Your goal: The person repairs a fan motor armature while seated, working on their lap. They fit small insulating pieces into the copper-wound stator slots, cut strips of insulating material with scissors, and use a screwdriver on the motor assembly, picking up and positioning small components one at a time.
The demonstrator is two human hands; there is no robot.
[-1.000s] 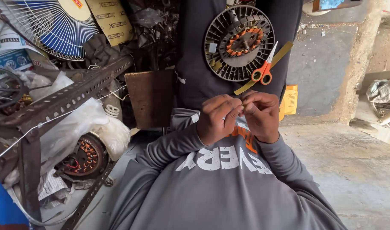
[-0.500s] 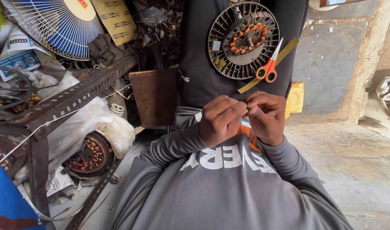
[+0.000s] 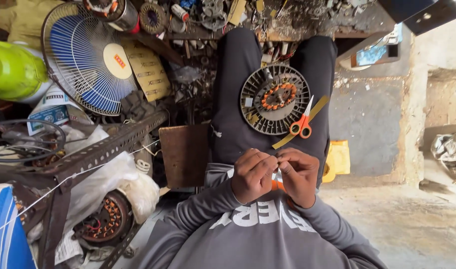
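Two hands meet over the lap — the left hand (image 3: 255,174) and right hand (image 3: 298,175), fingers curled, pinch one small pale strip (image 3: 276,174) between their fingertips. Beyond, on the thighs, lie one fan motor (image 3: 274,99) and one pair of orange scissors (image 3: 302,123) — a yellowish strip (image 3: 320,107) beneath.

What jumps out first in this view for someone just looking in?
Both hands, left hand and right hand, meet fingertip to fingertip over the grey sweatshirt, pinching something small. Just beyond them a round fan motor rests on the person's lap with orange-handled scissors on it. Far left stands a blue fan guard.
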